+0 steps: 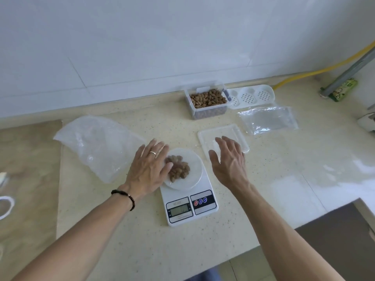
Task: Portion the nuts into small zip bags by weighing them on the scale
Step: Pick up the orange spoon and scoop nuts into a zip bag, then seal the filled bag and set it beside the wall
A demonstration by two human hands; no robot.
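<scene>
A white digital scale [199, 205] sits mid-counter with a round white pan [193, 169] that holds a small heap of brown nuts [179, 169]. My left hand [149, 168] lies flat over the pan's left edge, fingers straight, thumb touching the nuts. My right hand [229, 159] hovers open just right of the pan, above a clear lid [222, 131]. A clear box of nuts [207, 100] stands at the back. Clear zip bags [267, 119] lie at the right.
A large crumpled plastic bag [97, 145] lies left of the scale. A white perforated tray [253, 95] sits behind the zip bags. A yellow hose [324, 67] and green packet [343, 89] are at the far right. The counter edge drops off lower right.
</scene>
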